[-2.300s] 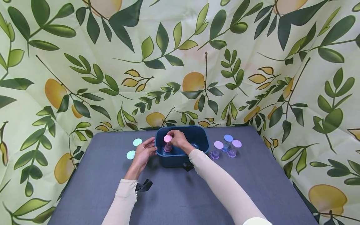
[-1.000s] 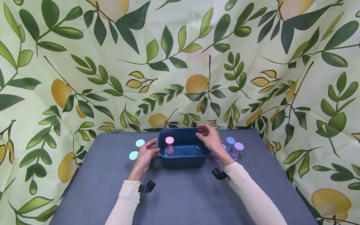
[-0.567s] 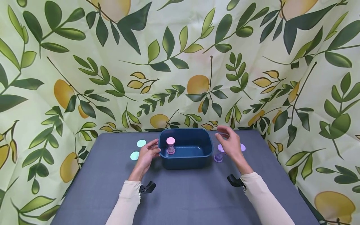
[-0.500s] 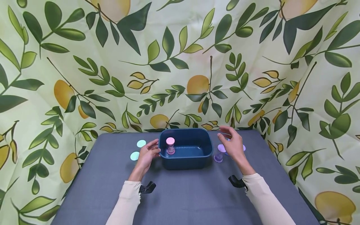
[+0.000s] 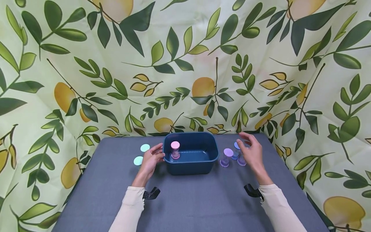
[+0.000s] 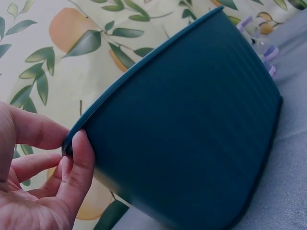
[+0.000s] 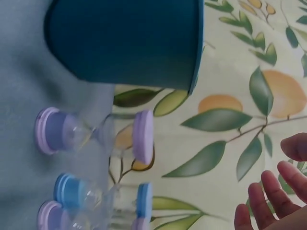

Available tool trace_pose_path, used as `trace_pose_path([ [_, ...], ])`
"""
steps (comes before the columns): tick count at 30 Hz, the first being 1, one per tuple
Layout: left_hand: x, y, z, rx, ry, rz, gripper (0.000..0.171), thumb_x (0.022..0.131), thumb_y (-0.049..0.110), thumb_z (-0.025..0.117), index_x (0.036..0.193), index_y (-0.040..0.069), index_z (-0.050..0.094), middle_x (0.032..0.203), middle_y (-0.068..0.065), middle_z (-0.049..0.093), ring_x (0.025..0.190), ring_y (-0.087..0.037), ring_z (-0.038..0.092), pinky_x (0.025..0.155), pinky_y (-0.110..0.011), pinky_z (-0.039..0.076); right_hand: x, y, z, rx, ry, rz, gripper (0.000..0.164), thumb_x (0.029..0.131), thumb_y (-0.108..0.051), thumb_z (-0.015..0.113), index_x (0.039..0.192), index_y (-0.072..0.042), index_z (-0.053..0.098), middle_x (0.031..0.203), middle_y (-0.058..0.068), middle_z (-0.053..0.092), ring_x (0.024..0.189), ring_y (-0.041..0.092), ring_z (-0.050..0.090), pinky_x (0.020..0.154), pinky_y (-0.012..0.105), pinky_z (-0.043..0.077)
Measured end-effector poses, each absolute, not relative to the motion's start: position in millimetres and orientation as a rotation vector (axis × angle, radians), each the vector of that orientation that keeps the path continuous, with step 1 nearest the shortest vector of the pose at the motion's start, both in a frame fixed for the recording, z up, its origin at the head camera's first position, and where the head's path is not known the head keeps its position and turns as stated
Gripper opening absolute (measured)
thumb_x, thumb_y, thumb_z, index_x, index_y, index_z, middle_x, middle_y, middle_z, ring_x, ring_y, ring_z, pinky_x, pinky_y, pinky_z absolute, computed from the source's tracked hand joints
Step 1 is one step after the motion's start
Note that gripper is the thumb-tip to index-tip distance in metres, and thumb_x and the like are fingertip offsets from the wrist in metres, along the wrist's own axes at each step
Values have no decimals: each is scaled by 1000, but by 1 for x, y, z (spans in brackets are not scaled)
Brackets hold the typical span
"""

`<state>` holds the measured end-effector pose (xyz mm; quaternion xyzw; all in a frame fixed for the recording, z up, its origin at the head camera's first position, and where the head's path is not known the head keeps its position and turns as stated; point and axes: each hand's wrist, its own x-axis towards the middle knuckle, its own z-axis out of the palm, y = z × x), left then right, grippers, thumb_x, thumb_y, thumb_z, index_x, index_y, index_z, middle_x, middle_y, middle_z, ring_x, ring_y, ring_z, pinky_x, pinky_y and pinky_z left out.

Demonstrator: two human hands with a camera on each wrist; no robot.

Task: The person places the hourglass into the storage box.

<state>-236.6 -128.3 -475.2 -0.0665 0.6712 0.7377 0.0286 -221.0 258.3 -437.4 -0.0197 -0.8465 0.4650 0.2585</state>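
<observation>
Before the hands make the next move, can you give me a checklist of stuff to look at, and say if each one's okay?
1. Bin held: ok; the left grip pinches its rim.
2. Pink timer standing up inside the bin: ok, near the end by the left grip.
3. Right grip free: ok, it's open and holds nothing.
4. Near purple timer, blue timer and far purple timer upright: ok.
5. Right grip around a timer: not ok, it touches none.
6. Mint tops on upright timers: cannot tell; what's under them is hidden.
</observation>
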Motion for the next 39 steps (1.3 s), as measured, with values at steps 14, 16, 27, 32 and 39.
trace_pose_path([
  [14,-237,-130,-474,-212,2078,2256,52,88,-4,60,139,4,53,136,-22,53,98,-18,60,67,-22,55,-216,294,-464,-260,-2356,1355,45,96,-23,62,136,-4,55,137,19,54,131,34,48,111,50,39],
  [16,-238,-131,-474,-214,2087,2244,52,88,-4,60,139,5,53,136,-21,54,97,-16,60,67,-22,55,-215,297,-468,-296,-2372,1380,46,96,-24,62,138,-5,53,140,19,52,133,33,47,112,49,38],
  [27,-238,-130,-475,-226,2081,2242,51,89,-5,58,139,5,53,135,-20,55,111,-31,57,68,-22,55,-215,306,-484,-409,-2392,1499,55,99,-27,58,149,-11,40,150,17,43,140,32,40,112,49,38],
  [32,-238,-130,-475,-225,2079,2237,51,90,-4,58,139,5,53,135,-19,56,111,-31,57,69,-22,55,-216,309,-492,-395,-2411,1519,56,99,-24,58,150,-10,39,151,17,42,140,34,41,110,49,40],
  [39,-238,-130,-475,-224,2068,2243,51,89,-5,58,140,4,52,135,-20,55,113,-32,57,68,-22,55,-219,311,-502,-376,-2445,1584,64,98,-23,60,152,-7,32,155,20,36,142,36,37,114,50,36],
])
